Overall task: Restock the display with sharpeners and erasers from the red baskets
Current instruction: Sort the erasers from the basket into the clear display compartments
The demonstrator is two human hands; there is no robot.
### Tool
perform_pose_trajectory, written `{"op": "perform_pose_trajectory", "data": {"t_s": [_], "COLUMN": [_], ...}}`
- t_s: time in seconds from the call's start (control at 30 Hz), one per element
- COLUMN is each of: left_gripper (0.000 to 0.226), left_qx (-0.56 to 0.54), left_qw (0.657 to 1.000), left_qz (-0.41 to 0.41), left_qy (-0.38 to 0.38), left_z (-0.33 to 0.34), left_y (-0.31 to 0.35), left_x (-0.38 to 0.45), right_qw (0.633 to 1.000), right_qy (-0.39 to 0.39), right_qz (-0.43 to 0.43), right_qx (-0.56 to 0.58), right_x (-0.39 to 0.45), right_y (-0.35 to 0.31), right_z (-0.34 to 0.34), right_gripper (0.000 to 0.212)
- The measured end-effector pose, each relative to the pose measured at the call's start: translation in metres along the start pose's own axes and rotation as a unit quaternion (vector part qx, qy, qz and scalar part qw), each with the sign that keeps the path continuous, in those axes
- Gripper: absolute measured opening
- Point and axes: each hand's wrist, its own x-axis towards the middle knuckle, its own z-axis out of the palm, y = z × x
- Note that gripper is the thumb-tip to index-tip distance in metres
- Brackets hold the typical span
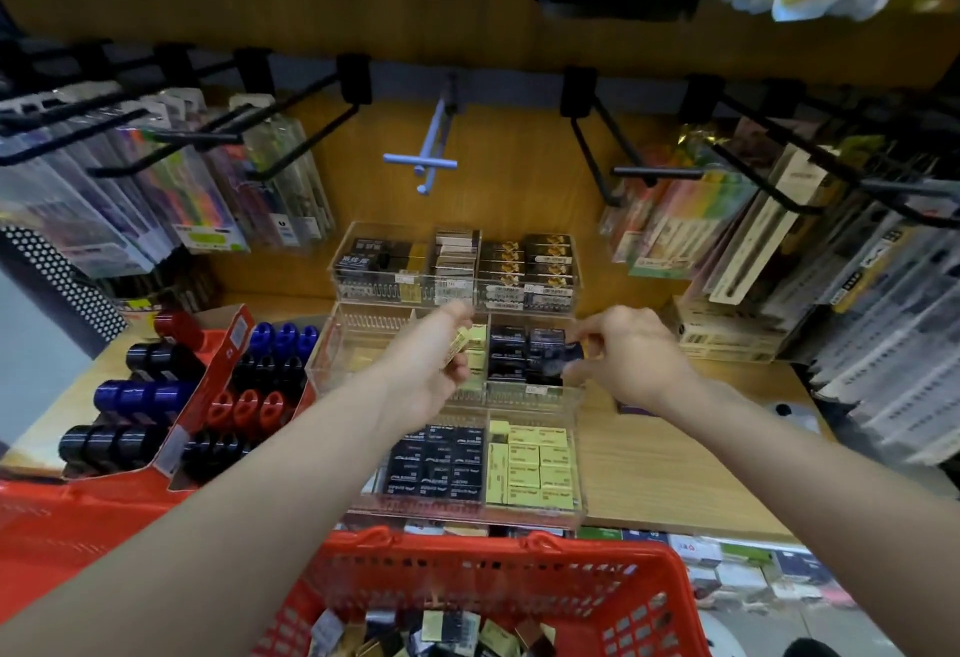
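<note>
Gripping a small pale-yellow eraser (460,348) between thumb and curled fingers, the left hand (431,370) hovers over the middle tier of a clear acrylic display (332,344). That eraser is tilted, its long axis running from lower left to upper right, upper end toward the back of the tier. The right hand (631,357) pinches a dark eraser (571,352) at its fingertips, the other fingers curled; this one lies roughly level, long axis left to right, free end pointing left over the rows of black erasers (511,352) already in the tier's right compartment. The two hands are apart, one at each side of that tier.

Just beside the left hand, a few yellow erasers (477,360) sit in the middle compartment; the leftmost compartment looks nearly bare. The front tier, nearer the person, holds black erasers on the left (436,464) and yellow erasers on the right (540,469), packed flat in rows. The back tier (457,261) holds dark and gold boxes.

Below the forearms, a red basket (498,583) holds loose yellow and black erasers. To the left, a red cardboard tray (208,386) carries black, blue and red sharpeners, and a second red basket (62,516) shows at the left edge. Packaged pens hang from hooks on either side.
</note>
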Motion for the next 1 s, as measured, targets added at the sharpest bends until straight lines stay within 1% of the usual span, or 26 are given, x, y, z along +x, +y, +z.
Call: {"op": "perform_pose_trajectory", "data": {"t_s": [0.03, 0.1, 0.17, 0.2, 0.3, 0.37, 0.43, 0.53, 0.63, 0.7, 0.77, 0.83, 0.9, 0.93, 1.0], "left_gripper": [0.022, 0.034, 0.048, 0.051, 0.053, 0.053, 0.053, 0.048, 0.037, 0.032, 0.034, 0.038, 0.041, 0.042, 0.042], "left_qx": [-0.024, -0.027, 0.043, 0.088, 0.203, 0.244, 0.273, 0.325, 0.363, 0.431, 0.499, 0.547, 0.579, 0.587, 0.587], "left_qw": [1.000, 0.999, 0.998, 0.994, 0.973, 0.960, 0.948, 0.923, 0.902, 0.864, 0.824, 0.799, 0.782, 0.777, 0.780], "left_qz": [-0.005, -0.003, 0.021, 0.039, 0.094, 0.126, 0.152, 0.204, 0.232, 0.255, 0.258, 0.239, 0.220, 0.214, 0.201], "left_qy": [-0.007, -0.026, -0.046, -0.051, -0.052, -0.057, -0.058, -0.032, 0.019, 0.059, 0.078, 0.073, 0.068, 0.071, 0.077], "left_z": [-0.003, -0.008, -0.013, -0.015, -0.022, -0.026, -0.032, -0.040, -0.049, -0.054, -0.057, -0.052, -0.043, -0.038, -0.029], "left_y": [-0.001, -0.004, -0.006, -0.007, -0.010, -0.012, -0.015, -0.018, -0.014, -0.007, -0.002, 0.000, 0.001, 0.002, 0.003], "left_x": [0.001, 0.002, 0.004, 0.005, 0.007, 0.008, 0.007, 0.004, 0.005, 0.009, 0.015, 0.022, 0.032, 0.036, 0.045], "right_qw": [1.000, 0.998, 0.996, 0.995, 0.992, 0.986, 0.975, 0.960, 0.963, 0.974, 0.983, 0.984, 0.978, 0.976, 0.977], "right_qy": [-0.019, -0.054, -0.077, -0.084, -0.097, -0.100, -0.107, -0.120, -0.074, -0.048, -0.047, -0.034, -0.007, -0.007, -0.026], "right_qz": [0.017, 0.033, 0.034, 0.034, 0.023, 0.004, -0.038, -0.097, -0.090, -0.070, -0.040, -0.022, -0.023, -0.035, -0.059], "right_qx": [0.004, -0.004, -0.027, -0.039, -0.083, -0.132, -0.189, -0.235, -0.243, -0.210, -0.174, -0.175, -0.205, -0.214, -0.204], "right_x": [0.004, 0.011, 0.017, 0.019, 0.021, 0.019, 0.017, 0.015, 0.016, 0.017, 0.016, 0.014, 0.011, 0.010, 0.008], "right_y": [-0.004, -0.010, -0.014, -0.015, -0.017, -0.019, -0.023, -0.028, -0.034, -0.038, -0.038, -0.032, -0.023, -0.019, -0.012], "right_z": [0.000, 0.003, 0.008, 0.010, 0.013, 0.012, 0.011, 0.007, -0.002, -0.006, -0.008, -0.003, 0.006, 0.012, 0.023], "right_gripper": [0.038, 0.035, 0.032, 0.032, 0.036, 0.043, 0.041, 0.031, 0.027, 0.026, 0.025, 0.023, 0.025, 0.029, 0.038]}}
